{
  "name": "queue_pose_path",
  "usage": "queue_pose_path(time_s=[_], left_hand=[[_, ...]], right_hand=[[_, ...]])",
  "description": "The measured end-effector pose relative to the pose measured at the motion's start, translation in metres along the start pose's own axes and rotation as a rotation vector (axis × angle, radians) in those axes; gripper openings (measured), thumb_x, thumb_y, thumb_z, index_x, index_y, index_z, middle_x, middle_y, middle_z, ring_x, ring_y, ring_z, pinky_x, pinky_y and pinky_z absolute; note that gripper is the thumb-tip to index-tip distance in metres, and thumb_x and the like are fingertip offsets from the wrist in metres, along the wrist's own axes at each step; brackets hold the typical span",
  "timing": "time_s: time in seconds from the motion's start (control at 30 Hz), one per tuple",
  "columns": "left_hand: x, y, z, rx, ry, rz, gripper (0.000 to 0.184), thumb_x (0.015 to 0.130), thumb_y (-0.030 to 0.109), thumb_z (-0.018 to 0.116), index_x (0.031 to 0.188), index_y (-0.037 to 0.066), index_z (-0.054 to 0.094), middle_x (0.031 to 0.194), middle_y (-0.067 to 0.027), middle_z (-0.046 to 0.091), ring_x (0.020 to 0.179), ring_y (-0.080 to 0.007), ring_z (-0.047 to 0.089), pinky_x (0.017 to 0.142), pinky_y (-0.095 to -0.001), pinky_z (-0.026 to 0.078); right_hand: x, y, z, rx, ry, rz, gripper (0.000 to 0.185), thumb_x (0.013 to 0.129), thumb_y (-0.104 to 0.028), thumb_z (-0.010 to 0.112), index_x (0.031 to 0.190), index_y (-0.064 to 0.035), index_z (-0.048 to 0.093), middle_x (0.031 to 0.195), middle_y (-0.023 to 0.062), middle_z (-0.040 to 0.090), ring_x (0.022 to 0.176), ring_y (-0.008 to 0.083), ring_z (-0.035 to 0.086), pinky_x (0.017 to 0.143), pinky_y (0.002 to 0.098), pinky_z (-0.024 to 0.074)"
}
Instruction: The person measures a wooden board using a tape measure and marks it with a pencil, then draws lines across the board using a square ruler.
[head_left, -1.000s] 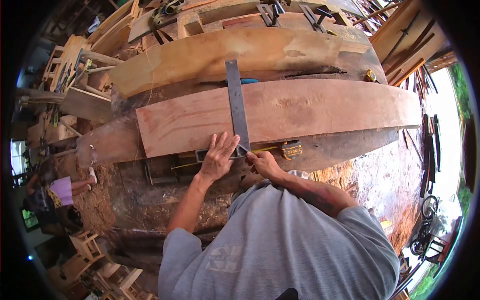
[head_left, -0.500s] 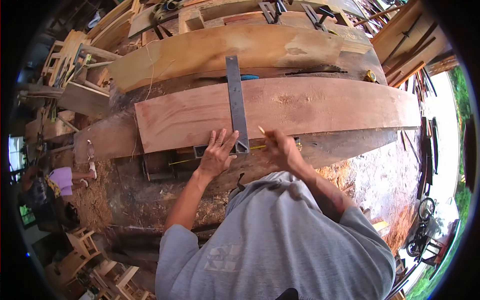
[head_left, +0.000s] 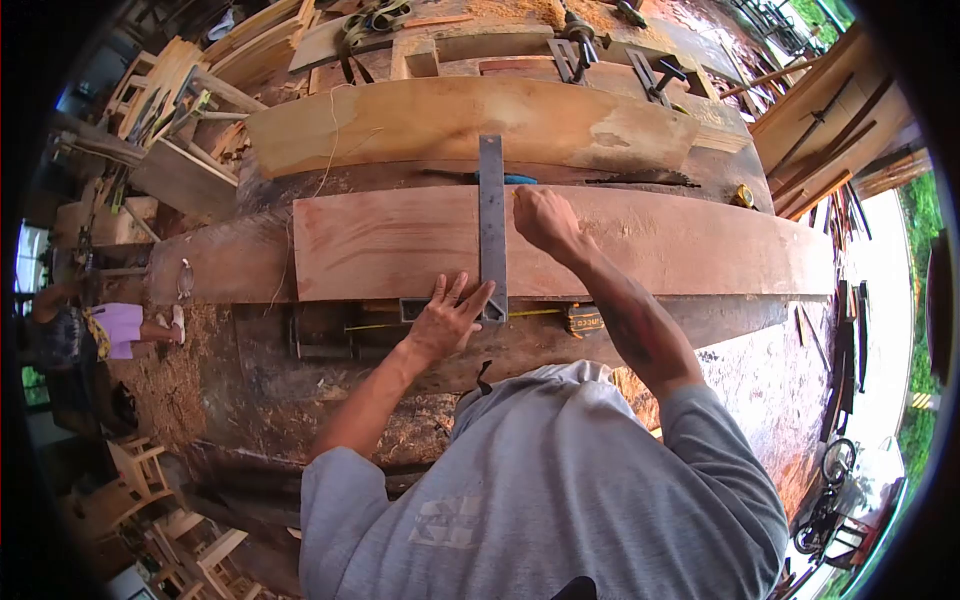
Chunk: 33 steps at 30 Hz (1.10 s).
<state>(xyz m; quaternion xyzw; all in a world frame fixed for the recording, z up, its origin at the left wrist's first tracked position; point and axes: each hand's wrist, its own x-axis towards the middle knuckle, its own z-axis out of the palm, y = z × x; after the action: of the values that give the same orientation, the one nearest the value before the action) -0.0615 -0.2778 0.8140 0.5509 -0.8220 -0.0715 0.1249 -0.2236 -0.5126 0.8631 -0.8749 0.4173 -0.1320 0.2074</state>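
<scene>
A long reddish board (head_left: 400, 245) lies across the bench, and the dark blade of a square (head_left: 492, 220) crosses it. My left hand (head_left: 440, 320) presses on the square's stock at the board's near edge, fingers spread. My right hand (head_left: 545, 220) is closed over the board, just right of the blade near its far end; the pencil seen earlier is hidden in its fingers. A yellow tape measure (head_left: 584, 320) lies by the near edge, its tape stretching left under the square. Behind the blade's far end is a blue-handled tool (head_left: 518, 179).
Beyond lies a curved pale board (head_left: 400, 120), with clamps (head_left: 655, 80) behind it. A saw blade (head_left: 645, 178) and another tape measure (head_left: 743, 196) are at the back right. A person (head_left: 110, 330) is at the far left, near wooden frames (head_left: 150, 475).
My right hand has gone from the near edge, where it held up a pencil, to the far part of the board beside the blade. My left hand stays on the square. The view has shifted slightly.
</scene>
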Motion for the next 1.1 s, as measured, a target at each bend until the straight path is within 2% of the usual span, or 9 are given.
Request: queue_pose_path(time_s=[0.23, 0.5, 0.6, 0.67, 0.73, 0.77, 0.8, 0.93, 1.1], left_hand=[[0.0, 0.002, -0.002, 0.026, -0.011, 0.02, 0.096, 0.081, 0.024, 0.08, 0.158, 0.0, 0.029, 0.157, -0.0131, 0.045, 0.142, -0.0446, 0.041, 0.115, -0.0663, 0.033], [0.002, 0.001, 0.0, -0.027, -0.011, -0.003, 0.094, 0.08, 0.019, 0.081, 0.157, 0.001, 0.03, 0.159, -0.0132, 0.043, 0.141, -0.0472, 0.044, 0.113, -0.0689, 0.035], [0.002, 0.002, 0.0, -0.035, -0.014, -0.01, 0.093, 0.08, 0.019, 0.082, 0.156, 0.001, 0.032, 0.158, -0.0135, 0.044, 0.14, -0.0476, 0.044, 0.112, -0.0692, 0.036], [0.002, 0.005, 0.002, -0.029, -0.016, -0.007, 0.093, 0.079, 0.019, 0.082, 0.156, 0.001, 0.033, 0.157, -0.0136, 0.045, 0.14, -0.0475, 0.045, 0.112, -0.0691, 0.036], [0.004, 0.004, 0.002, 0.001, -0.017, -0.017, 0.094, 0.078, 0.02, 0.084, 0.156, 0.001, 0.033, 0.156, -0.0139, 0.046, 0.14, -0.0473, 0.044, 0.112, -0.0682, 0.037], [0.005, 0.004, 0.0, 0.017, -0.018, 0.009, 0.094, 0.078, 0.02, 0.084, 0.156, 0.001, 0.033, 0.156, -0.0139, 0.046, 0.14, -0.0473, 0.044, 0.112, -0.0682, 0.037], [0.005, 0.005, -0.001, -0.003, -0.029, -0.007, 0.091, 0.08, 0.019, 0.082, 0.155, 0.0, 0.034, 0.155, -0.0145, 0.047, 0.14, -0.0482, 0.044, 0.111, -0.0694, 0.037], [0.004, 0.006, 0.0, -0.017, -0.019, -0.01, 0.089, 0.08, 0.02, 0.081, 0.155, 0.0, 0.036, 0.154, -0.0149, 0.048, 0.141, -0.0479, 0.042, 0.111, -0.07, 0.037], [0.003, 0.008, 0.002, -0.012, -0.035, -0.057, 0.091, 0.082, 0.021, 0.08, 0.157, 0.004, 0.033, 0.157, -0.0117, 0.046, 0.146, -0.0445, 0.037, 0.115, -0.0665, 0.034]], right_hand=[[0.014, -0.009, 0.009, -0.078, -0.058, -0.071, 0.018, 0.089, -0.013, 0.053, 0.09, 0.0024, 0.063, 0.081, 0.0293, 0.07, 0.078, 0.0469, 0.07, 0.068, 0.0547, 0.0573], [-0.126, -0.036, 0.003, -0.028, -0.377, -0.233, 0.014, 0.085, -0.009, 0.057, 0.093, 0.0015, 0.061, 0.074, 0.025, 0.068, 0.071, 0.0424, 0.071, 0.062, 0.0518, 0.0571], [-0.136, -0.037, -0.011, 0.003, -0.453, -0.267, 0.015, 0.086, -0.009, 0.057, 0.096, 0.0015, 0.061, 0.074, 0.0251, 0.068, 0.071, 0.043, 0.07, 0.062, 0.0518, 0.0569], [-0.106, -0.036, -0.033, 0.071, -0.242, -0.185, 0.008, 0.09, -0.009, 0.055, 0.09, -0.0027, 0.06, 0.067, 0.0237, 0.065, 0.063, 0.043, 0.067, 0.055, 0.0526, 0.0526], [-0.064, -0.023, -0.032, 0.073, -0.081, -0.095, 0.016, 0.097, -0.015, 0.053, 0.089, -0.0019, 0.059, 0.07, 0.027, 0.065, 0.063, 0.0463, 0.065, 0.055, 0.057, 0.0497], [-0.046, -0.022, -0.04, 0.076, -0.011, -0.114, 0.018, 0.094, -0.013, 0.05, 0.098, 0.0007, 0.06, 0.078, 0.0289, 0.068, 0.071, 0.0471, 0.068, 0.064, 0.056, 0.055], [-0.027, -0.02, -0.043, 0.052, -0.091, -0.023, 0.018, 0.093, -0.011, 0.05, 0.097, 0.0018, 0.061, 0.081, 0.0282, 0.069, 0.075, 0.0472, 0.069, 0.068, 0.0555, 0.0561], [0.015, 0.001, -0.022, -0.011, -0.029, 0.039, 0.018, 0.091, -0.01, 0.052, 0.095, 0.0035, 0.062, 0.082, 0.0278, 0.07, 0.079, 0.0469, 0.07, 0.07, 0.0542, 0.0573], [0.009, -0.003, 0.001, 0.011, -0.014, -0.275, 0.017, 0.089, -0.01, 0.053, 0.09, 0.0034, 0.064, 0.079, 0.0277, 0.07, 0.077, 0.0457, 0.071, 0.068, 0.0535, 0.0578]])
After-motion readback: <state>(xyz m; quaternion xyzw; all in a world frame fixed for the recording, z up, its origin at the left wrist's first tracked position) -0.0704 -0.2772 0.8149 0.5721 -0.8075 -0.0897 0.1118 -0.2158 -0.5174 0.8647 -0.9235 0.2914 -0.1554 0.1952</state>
